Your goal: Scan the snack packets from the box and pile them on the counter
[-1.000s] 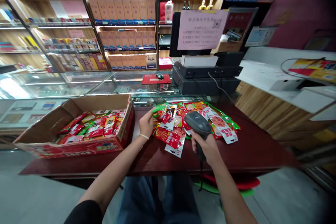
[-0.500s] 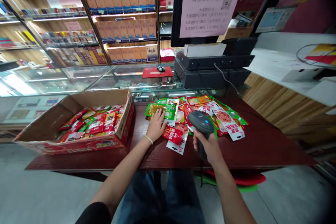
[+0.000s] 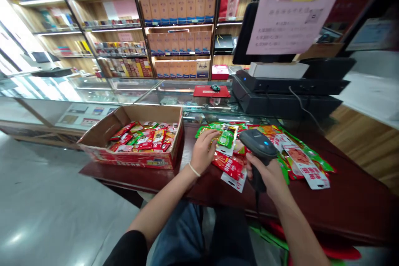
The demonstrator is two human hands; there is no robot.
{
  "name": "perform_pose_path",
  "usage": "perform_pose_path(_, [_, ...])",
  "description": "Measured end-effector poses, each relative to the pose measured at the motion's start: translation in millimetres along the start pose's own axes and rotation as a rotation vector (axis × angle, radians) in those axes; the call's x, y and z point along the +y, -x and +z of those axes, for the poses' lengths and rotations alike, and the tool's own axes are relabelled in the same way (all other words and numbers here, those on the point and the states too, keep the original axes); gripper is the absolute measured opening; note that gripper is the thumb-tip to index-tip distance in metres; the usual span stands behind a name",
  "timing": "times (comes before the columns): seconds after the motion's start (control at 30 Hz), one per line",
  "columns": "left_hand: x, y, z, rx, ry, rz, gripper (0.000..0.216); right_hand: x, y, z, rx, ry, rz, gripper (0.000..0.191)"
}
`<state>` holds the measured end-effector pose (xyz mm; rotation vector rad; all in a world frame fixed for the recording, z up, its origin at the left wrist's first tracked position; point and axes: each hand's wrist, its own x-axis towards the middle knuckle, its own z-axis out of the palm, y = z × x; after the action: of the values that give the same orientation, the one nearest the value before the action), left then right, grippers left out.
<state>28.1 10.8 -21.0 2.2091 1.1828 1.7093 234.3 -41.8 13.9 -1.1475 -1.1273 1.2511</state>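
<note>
My right hand (image 3: 270,174) is wrapped round the handle of a black barcode scanner (image 3: 258,143), which shows a small blue light on top. Its head hangs over a spread of snack packets. My left hand (image 3: 204,151), fingers loosely bent and not closed, is at the left edge of a green snack packet (image 3: 226,138); whether the fingertips touch it I cannot tell. Just below lies a red snack packet (image 3: 229,165), partly over a white one. To the right of the scanner, a white-and-red packet (image 3: 307,164) rests on other green and red packets.
An open cardboard box (image 3: 131,162) of small snack packets stands left on the dark red table (image 3: 199,193). Behind are a glass counter (image 3: 168,91), a red mouse pad (image 3: 205,91) and a black cash-register unit (image 3: 286,104). The scanner's cable hangs past the table's front edge.
The camera view has swung left, so things sit further right. My left hand no longer lies flat on the green packet; its fingers have drawn up and bent. The right hand keeps the scanner.
</note>
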Motion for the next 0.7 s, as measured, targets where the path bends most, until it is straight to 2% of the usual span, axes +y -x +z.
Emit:
perform_pose_path(0.07, [17,-14,-33,0.039,-0.011,0.039,0.031,-6,-7,17,-0.052,0.033,-0.006,0.039])
perform_pose_path(0.13, [24,-26,-71,0.047,-0.062,0.067,0.030,-12,-14,40,-0.106,0.054,-0.018,0.038])
perform_pose_path(0.23, [13,-33,-127,0.087,-0.171,0.052,0.029,-23,-24,81,-0.198,0.005,-0.025,0.037])
perform_pose_path(0.37, [-27,-30,-199,0.122,-0.340,-0.054,0.028,-36,-38,142,-0.341,-0.019,-0.040,0.037])
perform_pose_path(0.53, [-93,-22,-285,0.095,-0.503,-0.274,0.029,-34,-61,217,-0.479,0.070,-0.050,0.039])
perform_pose_path(0.6, [-122,-20,-313,0.080,-0.573,-0.369,0.028,-29,-71,241,-0.527,0.133,-0.042,0.039])
perform_pose_path(0.7, [-164,-18,-344,-0.028,-0.624,-0.516,0.024,-23,-84,264,-0.596,0.231,-0.032,0.039])
